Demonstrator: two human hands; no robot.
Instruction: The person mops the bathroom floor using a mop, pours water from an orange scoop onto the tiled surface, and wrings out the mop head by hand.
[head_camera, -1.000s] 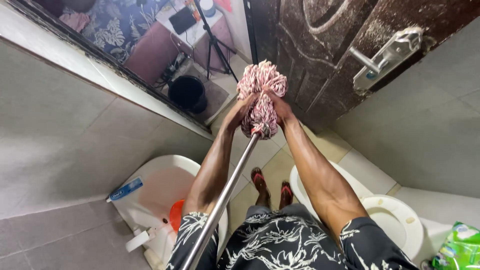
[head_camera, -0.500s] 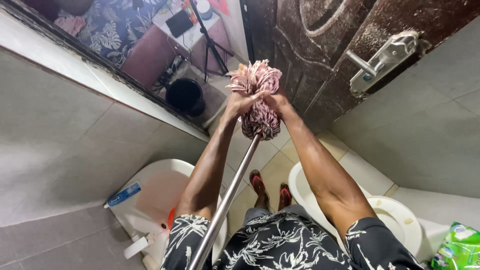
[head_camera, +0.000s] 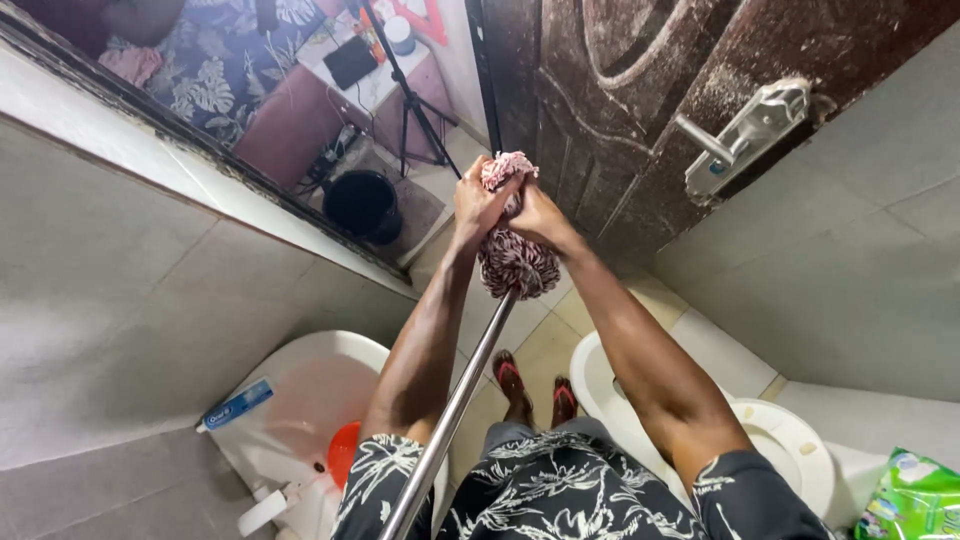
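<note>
Your left hand (head_camera: 478, 204) and right hand (head_camera: 533, 215) both clamp tightly around the one mop head (head_camera: 515, 255), a bundle of pink-and-white strands held up before the brown door (head_camera: 620, 120). One metal pole (head_camera: 455, 400) runs down from it between your arms. One white sink (head_camera: 310, 400) and one toilet (head_camera: 790, 450) sit below; two feet, apparently in sandals, stand between them.

Below the grip to the left sits a white washbasin (head_camera: 300, 370) with an orange cup (head_camera: 344, 452) inside and a toothpaste tube (head_camera: 235, 404) on its rim. Below to the right is a white toilet (head_camera: 790, 450). A black bucket (head_camera: 364, 203) stands left of the grip, beyond the doorway. A metal door handle (head_camera: 740, 135) is to the right.
</note>
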